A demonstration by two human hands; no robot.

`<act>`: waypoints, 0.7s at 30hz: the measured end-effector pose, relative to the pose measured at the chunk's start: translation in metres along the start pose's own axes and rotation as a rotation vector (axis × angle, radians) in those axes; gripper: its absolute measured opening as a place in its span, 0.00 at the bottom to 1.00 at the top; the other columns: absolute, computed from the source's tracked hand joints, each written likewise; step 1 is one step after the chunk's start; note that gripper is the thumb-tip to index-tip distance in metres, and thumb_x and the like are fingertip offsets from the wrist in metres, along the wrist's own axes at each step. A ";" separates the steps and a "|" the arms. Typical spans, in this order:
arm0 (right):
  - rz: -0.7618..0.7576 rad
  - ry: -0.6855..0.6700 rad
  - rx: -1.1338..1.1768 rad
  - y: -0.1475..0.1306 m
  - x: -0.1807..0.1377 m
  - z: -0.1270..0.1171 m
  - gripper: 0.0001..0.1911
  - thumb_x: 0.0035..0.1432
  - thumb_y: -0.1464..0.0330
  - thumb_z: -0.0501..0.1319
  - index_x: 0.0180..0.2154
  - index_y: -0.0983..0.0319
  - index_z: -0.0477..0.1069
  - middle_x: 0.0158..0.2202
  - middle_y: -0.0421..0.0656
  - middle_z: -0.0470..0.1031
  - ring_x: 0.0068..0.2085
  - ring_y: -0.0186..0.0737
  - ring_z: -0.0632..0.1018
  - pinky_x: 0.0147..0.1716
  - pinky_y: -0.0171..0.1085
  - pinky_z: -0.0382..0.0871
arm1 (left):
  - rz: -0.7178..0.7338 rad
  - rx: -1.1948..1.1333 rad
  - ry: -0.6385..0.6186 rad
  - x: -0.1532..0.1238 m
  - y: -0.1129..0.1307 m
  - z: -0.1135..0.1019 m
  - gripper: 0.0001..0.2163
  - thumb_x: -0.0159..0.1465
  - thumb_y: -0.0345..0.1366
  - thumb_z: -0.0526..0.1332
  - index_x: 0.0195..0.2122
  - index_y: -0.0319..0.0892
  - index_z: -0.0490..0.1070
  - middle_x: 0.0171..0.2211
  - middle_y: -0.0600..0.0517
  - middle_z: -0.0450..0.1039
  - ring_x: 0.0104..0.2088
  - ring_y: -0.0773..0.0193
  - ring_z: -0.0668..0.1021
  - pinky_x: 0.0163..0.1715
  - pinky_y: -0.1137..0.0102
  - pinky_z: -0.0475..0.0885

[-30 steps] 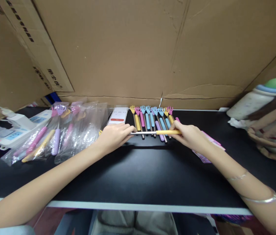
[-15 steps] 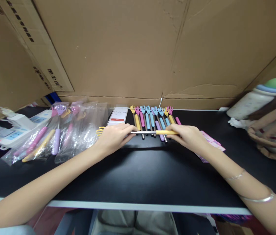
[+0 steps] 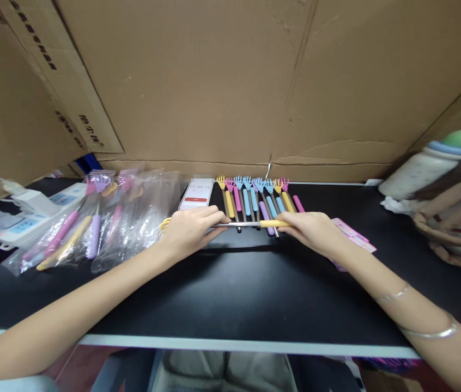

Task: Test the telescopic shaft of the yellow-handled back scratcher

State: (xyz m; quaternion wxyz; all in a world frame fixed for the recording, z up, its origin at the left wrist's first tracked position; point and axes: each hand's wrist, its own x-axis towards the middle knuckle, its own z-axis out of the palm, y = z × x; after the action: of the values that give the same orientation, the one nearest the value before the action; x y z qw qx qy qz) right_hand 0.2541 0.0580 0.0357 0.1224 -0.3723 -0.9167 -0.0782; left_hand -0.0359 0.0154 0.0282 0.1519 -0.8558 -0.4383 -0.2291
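Left fingers (image 3: 213, 219) and right fingers (image 3: 295, 218) seem closed on a yellow-handled scratcher (image 3: 269, 223).

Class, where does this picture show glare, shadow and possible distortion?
Head view, left: glints on the plastic bags; head view, centre: sheen on the black tabletop, and a dark band below the yellow-handled tool, probably its shadow; head view, right: the bottle leans outward, perhaps lens stretch.

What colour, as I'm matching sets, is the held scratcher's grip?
The grip is yellow; the head view, the only one, shows it.
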 end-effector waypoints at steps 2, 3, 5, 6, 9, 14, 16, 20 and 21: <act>0.002 -0.008 -0.007 0.000 0.000 0.000 0.18 0.63 0.54 0.45 0.33 0.58 0.66 0.27 0.40 0.74 0.26 0.34 0.73 0.24 0.32 0.57 | 0.010 0.008 0.024 0.000 0.000 0.000 0.09 0.66 0.42 0.53 0.36 0.48 0.71 0.34 0.58 0.75 0.33 0.72 0.76 0.22 0.77 0.59; 0.002 -0.012 -0.005 0.000 0.000 0.000 0.18 0.63 0.54 0.46 0.33 0.58 0.67 0.26 0.39 0.74 0.25 0.34 0.73 0.24 0.32 0.57 | 0.017 0.020 0.038 0.000 -0.001 0.000 0.09 0.66 0.42 0.53 0.36 0.48 0.71 0.34 0.58 0.75 0.32 0.72 0.76 0.21 0.77 0.58; 0.001 -0.028 0.009 -0.001 0.000 0.001 0.18 0.63 0.55 0.46 0.33 0.58 0.67 0.26 0.39 0.74 0.25 0.34 0.73 0.23 0.32 0.57 | 0.035 0.046 0.063 -0.001 -0.002 0.001 0.10 0.66 0.42 0.53 0.35 0.48 0.71 0.33 0.58 0.75 0.31 0.72 0.76 0.21 0.76 0.58; 0.004 -0.040 0.017 -0.001 0.000 0.001 0.18 0.63 0.55 0.46 0.33 0.58 0.67 0.26 0.39 0.74 0.25 0.34 0.73 0.23 0.32 0.57 | 0.045 0.056 0.071 -0.001 -0.002 0.002 0.10 0.66 0.43 0.53 0.35 0.48 0.72 0.33 0.58 0.76 0.30 0.71 0.76 0.21 0.75 0.58; 0.014 -0.076 0.023 -0.001 -0.001 0.003 0.18 0.63 0.56 0.45 0.34 0.57 0.68 0.24 0.38 0.74 0.24 0.35 0.73 0.23 0.32 0.56 | 0.058 0.051 0.060 -0.001 -0.005 0.004 0.09 0.65 0.43 0.53 0.36 0.49 0.72 0.33 0.58 0.76 0.30 0.70 0.76 0.22 0.75 0.58; 0.016 -0.082 -0.014 -0.002 -0.001 0.000 0.18 0.64 0.56 0.44 0.35 0.57 0.68 0.25 0.39 0.74 0.26 0.35 0.74 0.24 0.32 0.56 | 0.044 0.071 -0.001 0.001 -0.008 0.005 0.09 0.65 0.42 0.53 0.37 0.50 0.71 0.33 0.58 0.76 0.31 0.69 0.77 0.23 0.75 0.59; 0.006 -0.069 -0.037 -0.002 -0.001 -0.004 0.19 0.64 0.56 0.44 0.34 0.57 0.68 0.26 0.39 0.74 0.26 0.35 0.74 0.24 0.32 0.55 | 0.067 0.087 -0.081 0.003 -0.007 0.003 0.09 0.66 0.42 0.52 0.39 0.49 0.70 0.33 0.57 0.76 0.32 0.68 0.77 0.23 0.75 0.61; -0.010 -0.017 -0.064 0.002 -0.002 -0.011 0.19 0.63 0.55 0.45 0.33 0.58 0.68 0.27 0.40 0.74 0.27 0.34 0.73 0.25 0.32 0.56 | 0.124 0.103 -0.253 0.005 -0.007 -0.004 0.10 0.67 0.38 0.50 0.45 0.47 0.67 0.34 0.55 0.76 0.33 0.67 0.78 0.26 0.76 0.63; -0.011 -0.001 -0.066 0.004 -0.003 -0.012 0.19 0.63 0.55 0.45 0.33 0.58 0.68 0.27 0.40 0.74 0.27 0.34 0.72 0.25 0.31 0.56 | 0.129 0.110 -0.268 0.006 -0.009 -0.006 0.10 0.67 0.37 0.49 0.46 0.47 0.67 0.34 0.54 0.76 0.33 0.67 0.78 0.27 0.76 0.64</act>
State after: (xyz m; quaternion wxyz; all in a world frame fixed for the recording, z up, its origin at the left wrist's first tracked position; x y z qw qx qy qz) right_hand 0.2608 0.0562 0.0467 0.1090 -0.3709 -0.9158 -0.1091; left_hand -0.0417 0.0215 0.0368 0.1530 -0.8954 -0.4108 -0.0783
